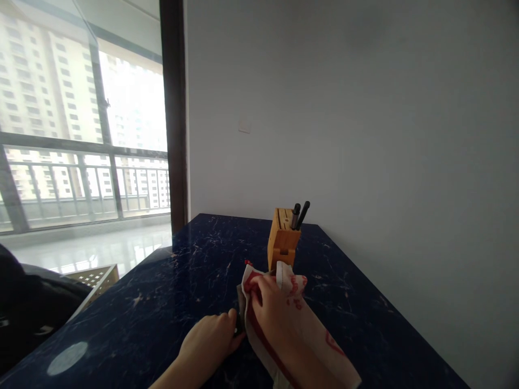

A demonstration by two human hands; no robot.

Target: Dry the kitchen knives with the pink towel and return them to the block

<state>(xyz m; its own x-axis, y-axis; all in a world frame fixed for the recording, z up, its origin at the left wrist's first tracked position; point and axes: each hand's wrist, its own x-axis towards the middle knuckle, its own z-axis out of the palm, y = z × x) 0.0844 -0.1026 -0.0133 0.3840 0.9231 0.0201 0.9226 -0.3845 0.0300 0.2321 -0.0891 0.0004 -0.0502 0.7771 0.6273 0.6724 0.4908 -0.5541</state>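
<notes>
A knife (240, 301) is gripped by its black handle in my left hand (208, 337), fingers wrapped round it. Its grey blade points away from me, partly covered by a white and red cloth (324, 346). My right hand (271, 308) is closed on that cloth and presses it against the blade's right side. Part of the cloth trails toward me over the right forearm's side. Just beyond the hands stands a wooden knife block (280, 237), with two black handles (302, 215) sticking up from its right slots. The blade's tip is hidden by the cloth.
Everything rests on a dark blue marbled table (154, 302). A chair (99, 286) with something black over it stands at the left edge. A pale wall (344, 135) rises behind and to the right; windows (133, 108) are at left.
</notes>
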